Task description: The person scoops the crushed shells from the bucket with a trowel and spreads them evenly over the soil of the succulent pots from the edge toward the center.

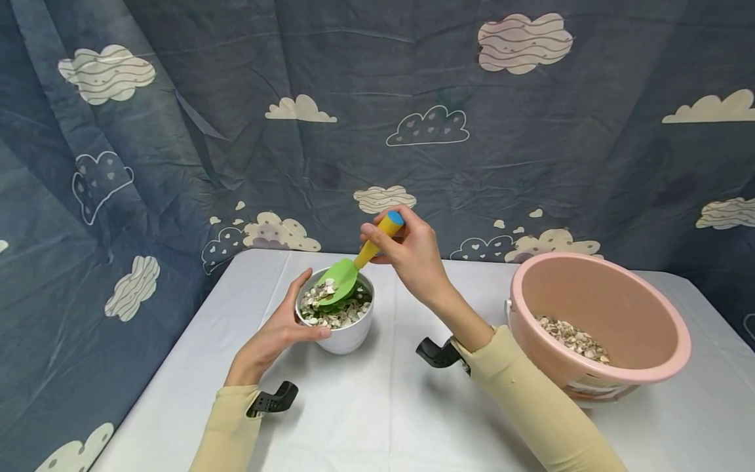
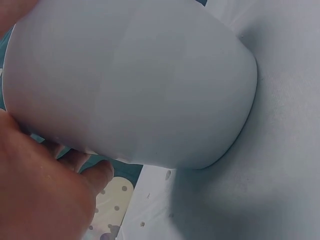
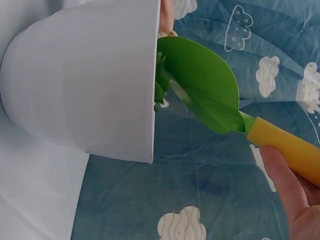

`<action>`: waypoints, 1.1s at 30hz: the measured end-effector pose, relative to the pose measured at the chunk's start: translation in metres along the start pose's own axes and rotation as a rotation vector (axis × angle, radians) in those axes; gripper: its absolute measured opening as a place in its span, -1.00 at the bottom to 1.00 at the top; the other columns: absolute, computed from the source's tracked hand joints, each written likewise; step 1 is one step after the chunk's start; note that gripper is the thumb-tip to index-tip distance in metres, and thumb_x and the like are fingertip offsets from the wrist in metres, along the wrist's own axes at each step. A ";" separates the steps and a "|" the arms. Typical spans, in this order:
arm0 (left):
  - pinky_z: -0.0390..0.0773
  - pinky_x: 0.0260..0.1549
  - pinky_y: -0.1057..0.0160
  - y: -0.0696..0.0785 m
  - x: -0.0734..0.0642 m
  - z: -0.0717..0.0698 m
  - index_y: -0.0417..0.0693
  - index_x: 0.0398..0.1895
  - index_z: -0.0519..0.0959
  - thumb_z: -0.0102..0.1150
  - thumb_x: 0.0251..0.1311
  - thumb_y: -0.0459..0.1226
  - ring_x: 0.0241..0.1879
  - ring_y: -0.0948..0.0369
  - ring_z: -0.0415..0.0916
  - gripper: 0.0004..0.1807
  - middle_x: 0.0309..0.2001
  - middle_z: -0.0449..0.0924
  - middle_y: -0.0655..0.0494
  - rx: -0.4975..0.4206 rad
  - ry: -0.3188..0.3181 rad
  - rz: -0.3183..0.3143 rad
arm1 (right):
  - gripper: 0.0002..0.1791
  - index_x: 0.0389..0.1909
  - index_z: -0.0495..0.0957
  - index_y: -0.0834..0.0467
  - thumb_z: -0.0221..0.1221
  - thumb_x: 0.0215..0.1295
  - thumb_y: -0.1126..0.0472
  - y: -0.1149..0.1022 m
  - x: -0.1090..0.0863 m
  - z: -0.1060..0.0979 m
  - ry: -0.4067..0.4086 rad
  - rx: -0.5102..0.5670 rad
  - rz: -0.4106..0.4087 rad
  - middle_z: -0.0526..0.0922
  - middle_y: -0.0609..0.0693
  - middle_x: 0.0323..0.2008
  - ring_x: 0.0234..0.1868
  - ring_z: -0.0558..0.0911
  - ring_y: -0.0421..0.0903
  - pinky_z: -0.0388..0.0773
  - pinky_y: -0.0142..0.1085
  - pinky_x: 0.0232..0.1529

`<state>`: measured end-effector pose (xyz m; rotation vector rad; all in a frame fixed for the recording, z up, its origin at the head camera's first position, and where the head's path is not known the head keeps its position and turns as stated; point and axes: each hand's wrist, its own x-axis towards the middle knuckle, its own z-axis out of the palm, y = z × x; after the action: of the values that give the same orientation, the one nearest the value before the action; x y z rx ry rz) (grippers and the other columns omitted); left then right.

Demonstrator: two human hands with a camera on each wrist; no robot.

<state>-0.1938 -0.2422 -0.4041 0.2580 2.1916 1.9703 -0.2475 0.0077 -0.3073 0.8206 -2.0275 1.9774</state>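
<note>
A white flowerpot (image 1: 349, 339) stands on the table, holding pale stone chips (image 1: 337, 318) and a small green plant (image 3: 159, 90). My left hand (image 1: 290, 323) grips the pot's near-left side, thumb at the front of the rim and fingers round the far side. In the left wrist view, fingertips touch the pot wall. My right hand (image 1: 415, 255) holds a small trowel (image 1: 342, 280) by its yellow, blue-ended handle. Tilted down, the green blade dips into the pot's mouth with some chips on it. The blade's tip is partly hidden by chips and leaves.
A pink bucket (image 1: 639, 308) stands on the right of the white-covered table (image 1: 366, 419), with more stone chips (image 1: 569, 339) at its bottom. Behind and to the left hangs a dark blue cloth (image 1: 366, 65) with cloud prints. Each wrist bears a black mount.
</note>
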 end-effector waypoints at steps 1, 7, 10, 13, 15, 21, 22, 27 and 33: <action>-0.09 0.39 -0.09 0.000 0.000 0.000 0.27 0.58 -0.17 0.52 -0.11 -0.31 0.44 -0.01 -0.02 0.28 0.50 -0.07 -0.06 -0.005 -0.003 0.002 | -0.64 -0.09 0.47 0.21 0.29 0.31 0.04 0.001 0.000 0.000 0.000 0.004 0.002 0.71 0.09 -0.25 -0.18 0.71 0.10 0.68 -0.15 -0.34; -0.08 0.40 -0.06 0.001 -0.001 -0.001 0.30 0.58 -0.17 0.47 -0.07 -0.33 0.45 0.00 -0.04 0.24 0.51 -0.09 -0.05 -0.050 -0.028 0.012 | -0.65 -0.09 0.46 0.23 0.28 0.32 0.07 0.005 0.003 -0.005 0.012 0.029 0.006 0.70 0.13 -0.25 -0.18 0.72 0.08 0.68 -0.13 -0.35; -0.06 0.39 -0.06 0.001 -0.001 -0.001 0.30 0.58 -0.18 0.45 -0.07 -0.34 0.45 0.00 -0.01 0.23 0.50 -0.08 -0.06 -0.061 -0.032 0.014 | -0.66 -0.11 0.47 0.23 0.28 0.32 0.07 0.007 0.004 -0.006 0.025 0.038 0.010 0.70 0.14 -0.26 -0.19 0.72 0.04 0.68 -0.12 -0.36; -0.03 0.39 -0.05 0.001 -0.001 -0.002 0.28 0.57 -0.17 0.45 -0.07 -0.36 0.43 -0.02 0.03 0.24 0.49 -0.05 -0.08 -0.067 -0.029 0.012 | -0.66 -0.13 0.47 0.24 0.28 0.32 0.06 0.008 0.005 -0.006 0.036 0.053 0.024 0.69 0.15 -0.26 -0.20 0.73 0.00 0.68 -0.10 -0.38; 0.00 0.38 -0.04 0.001 -0.002 -0.002 0.27 0.57 -0.16 0.47 -0.09 -0.37 0.43 -0.02 0.05 0.24 0.48 -0.04 -0.09 -0.064 -0.025 0.013 | -0.65 -0.14 0.48 0.24 0.29 0.31 0.05 0.010 0.006 -0.006 0.044 0.058 0.033 0.68 0.16 -0.26 -0.20 0.73 0.00 0.68 -0.10 -0.38; -0.09 0.39 -0.09 0.001 -0.001 -0.002 0.30 0.58 -0.11 0.54 -0.16 -0.33 0.44 -0.01 -0.02 0.28 0.50 -0.06 -0.03 0.014 0.016 0.016 | -0.64 -0.15 0.47 0.27 0.30 0.30 0.06 0.013 0.008 -0.006 0.067 0.057 0.052 0.67 0.20 -0.26 -0.21 0.73 -0.02 0.68 -0.10 -0.40; -0.11 0.39 -0.11 0.001 -0.001 -0.002 0.31 0.57 -0.09 0.56 -0.18 -0.30 0.44 0.00 -0.04 0.28 0.50 -0.07 -0.01 0.041 0.027 0.017 | -0.64 -0.14 0.47 0.28 0.30 0.31 0.07 0.013 0.008 -0.005 0.073 0.057 0.058 0.67 0.21 -0.26 -0.21 0.73 -0.02 0.68 -0.10 -0.41; -0.11 0.38 -0.14 0.002 0.000 -0.001 0.30 0.57 -0.06 0.59 -0.21 -0.25 0.44 0.00 -0.04 0.28 0.51 -0.07 0.02 0.094 0.044 0.027 | -0.67 -0.13 0.47 0.33 0.29 0.32 0.15 0.007 0.007 -0.004 0.100 0.064 0.091 0.66 0.28 -0.25 -0.23 0.73 -0.06 0.68 -0.07 -0.39; -0.01 0.38 -0.05 0.001 -0.002 -0.002 0.30 0.58 -0.15 0.50 -0.10 -0.36 0.42 -0.02 0.04 0.26 0.50 -0.07 -0.02 -0.043 -0.021 0.015 | -0.72 -0.15 0.47 0.37 0.27 0.33 0.23 -0.009 0.003 -0.002 0.102 0.059 0.097 0.65 0.31 -0.25 -0.24 0.73 -0.06 0.67 -0.03 -0.37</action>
<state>-0.1927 -0.2445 -0.4033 0.2888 2.1375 2.0112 -0.2459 0.0092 -0.2982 0.6299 -1.9958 2.0948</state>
